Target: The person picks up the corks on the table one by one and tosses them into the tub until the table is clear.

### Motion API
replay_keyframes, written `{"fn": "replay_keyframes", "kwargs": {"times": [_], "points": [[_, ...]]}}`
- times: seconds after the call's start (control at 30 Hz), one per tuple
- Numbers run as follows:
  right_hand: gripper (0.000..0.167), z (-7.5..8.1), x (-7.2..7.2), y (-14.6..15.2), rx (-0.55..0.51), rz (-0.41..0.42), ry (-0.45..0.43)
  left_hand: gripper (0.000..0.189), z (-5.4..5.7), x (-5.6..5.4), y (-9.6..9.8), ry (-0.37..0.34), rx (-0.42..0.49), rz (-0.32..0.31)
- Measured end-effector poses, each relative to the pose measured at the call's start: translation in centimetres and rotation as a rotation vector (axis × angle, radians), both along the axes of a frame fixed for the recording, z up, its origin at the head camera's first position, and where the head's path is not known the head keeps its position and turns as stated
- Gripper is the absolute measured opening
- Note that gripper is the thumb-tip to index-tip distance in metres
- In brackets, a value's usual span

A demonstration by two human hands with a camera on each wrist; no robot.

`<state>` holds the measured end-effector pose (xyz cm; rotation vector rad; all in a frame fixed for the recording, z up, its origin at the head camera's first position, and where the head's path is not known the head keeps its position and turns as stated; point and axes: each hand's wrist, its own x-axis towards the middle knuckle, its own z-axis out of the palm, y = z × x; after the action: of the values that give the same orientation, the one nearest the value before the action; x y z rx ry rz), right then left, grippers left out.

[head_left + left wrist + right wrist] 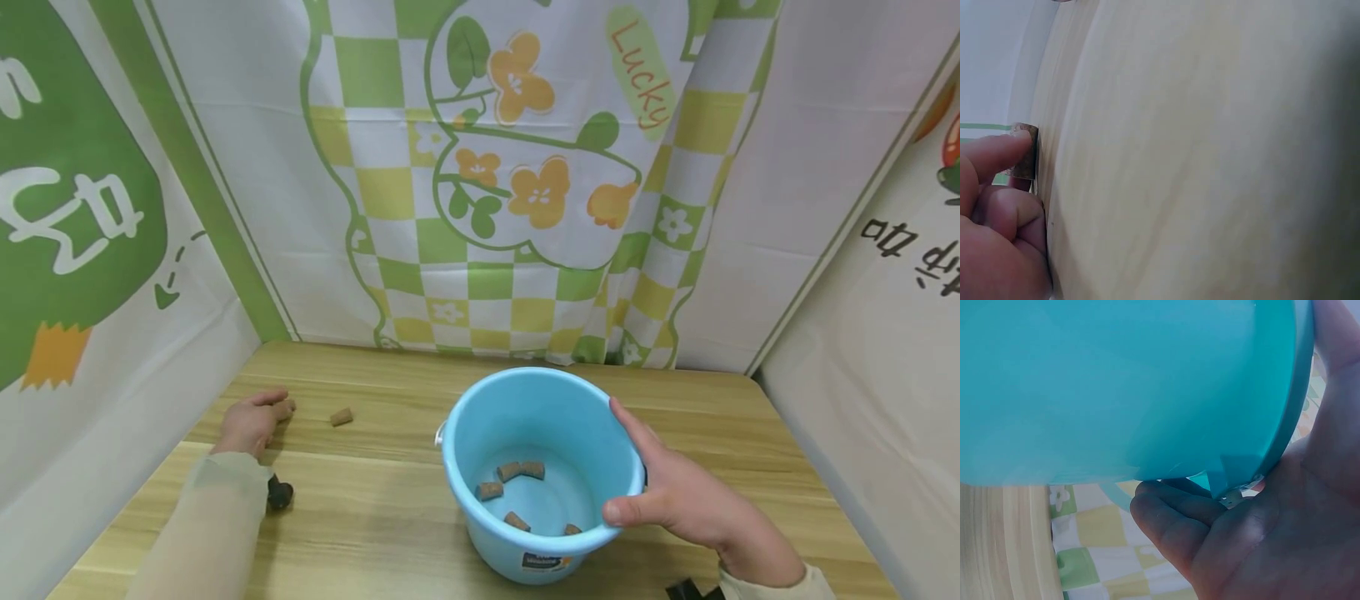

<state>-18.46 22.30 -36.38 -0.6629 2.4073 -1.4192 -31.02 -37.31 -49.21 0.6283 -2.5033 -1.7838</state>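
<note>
A light blue bucket [543,546] stands on the wooden table, tilted a little toward me in the head view. Several brown corks [508,472] lie scattered on its bottom. My right hand [690,492] grips the bucket's right rim, thumb at the near side and fingers along the outside. In the right wrist view, curled fingers [1172,519] sit close to the bucket's handle mount. Far to the left, my left hand [251,423] is low over the table. Its fingers pinch a cork [1024,156] close against the tabletop, hidden from the head view. Another cork [341,417] lies right of that hand.
The wooden table [360,517] ends at a green and yellow checked curtain [487,250] behind. White printed cloth walls [217,308] rise at both sides. A metal handle end [439,433] shows on the bucket's left. Black wrist mounts [280,493] sit at both cuffs.
</note>
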Motion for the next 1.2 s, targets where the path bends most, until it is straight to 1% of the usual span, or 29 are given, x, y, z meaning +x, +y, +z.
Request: {"fn": "replay_keyframes", "kwargs": {"times": [0.13, 0.27, 0.4, 0.53, 0.73, 0.83, 0.97, 1.13, 1.2], "points": [[0.118, -0.06, 0.04, -0.02, 0.01, -0.004, 0.013, 0.051, 0.16, 0.11, 0.14, -0.018, -0.006, 0.027], [0.118, -0.15, 0.07, -0.02, 0.01, -0.005, 0.012, 0.051, 0.21, 0.13, 0.25, -0.022, 0.013, 0.042], [0.118, -0.25, 0.1, 0.0, -0.003, -0.002, 0.001, 0.052, -0.05, 0.04, 0.24, -0.015, 0.016, 0.059], [0.118, -0.28, 0.1, -0.03, 0.001, 0.0, 0.014, 0.051, -0.24, 0.04, 0.2, -0.014, 0.011, 0.085], [0.119, -0.24, 0.16, -0.03, 0.003, -0.002, 0.022, 0.052, -0.09, 0.19, 0.21, -0.023, 0.031, 0.089], [0.119, -0.2, 0.17, -0.03, 0.005, -0.002, 0.028, 0.052, -0.06, 0.2, 0.11, -0.011, 0.069, 0.102], [0.119, -0.14, 0.2, 0.01, 0.014, -0.001, 0.044, 0.052, -0.09, 0.11, -0.1, -0.024, 0.134, 0.129], [0.119, -0.06, 0.17, 0.02, 0.019, -0.002, 0.061, 0.054, 0.14, -0.01, -0.09, -0.046, 0.196, 0.114], [0.119, -0.01, 0.1, -0.04, 0.017, -0.001, 0.058, 0.055, 0.36, -0.03, 0.02, -0.038, 0.238, 0.14]]}}
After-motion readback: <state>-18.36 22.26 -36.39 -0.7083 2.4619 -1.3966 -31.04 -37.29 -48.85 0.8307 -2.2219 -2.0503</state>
